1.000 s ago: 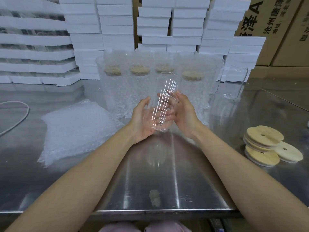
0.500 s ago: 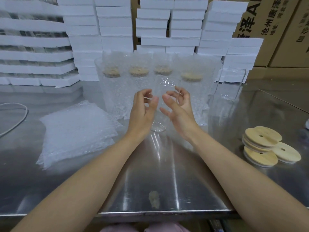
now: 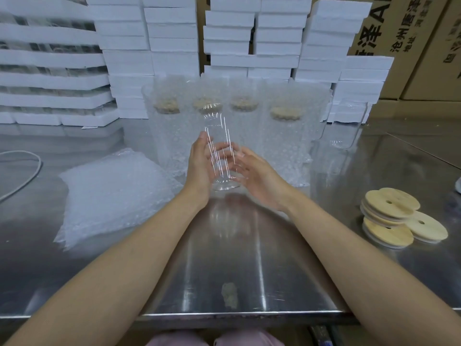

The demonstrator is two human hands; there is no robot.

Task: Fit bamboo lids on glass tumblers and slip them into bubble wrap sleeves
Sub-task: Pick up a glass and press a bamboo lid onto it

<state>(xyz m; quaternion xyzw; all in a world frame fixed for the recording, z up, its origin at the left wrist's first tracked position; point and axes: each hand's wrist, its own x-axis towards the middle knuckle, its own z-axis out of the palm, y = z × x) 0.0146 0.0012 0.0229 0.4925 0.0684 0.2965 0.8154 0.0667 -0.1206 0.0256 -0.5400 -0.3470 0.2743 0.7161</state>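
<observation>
Nearest, the steel worktop (image 3: 237,283); at its centre the left hand (image 3: 199,168) wraps a bare tumbler (image 3: 219,146), held upright, while the right hand (image 3: 259,178) rests loose fingers against its side. Lidding looks like the step due, so the next move is a reach to 3 o'clock for the bamboo lids (image 3: 391,208). Flat sleeves (image 3: 112,193) wait at 9 o'clock. Wrapped tumblers (image 3: 287,131) crowd close behind at 12 o'clock, with foam boxes (image 3: 274,33) beyond.

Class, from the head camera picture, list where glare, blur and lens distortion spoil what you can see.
Head view: white light streaks run down the clear glass tumbler and along the shiny steel table; head view: the tumbler's outline is smeared and faint; head view: the white foam box stacks slant and bow toward the left edge.
</observation>
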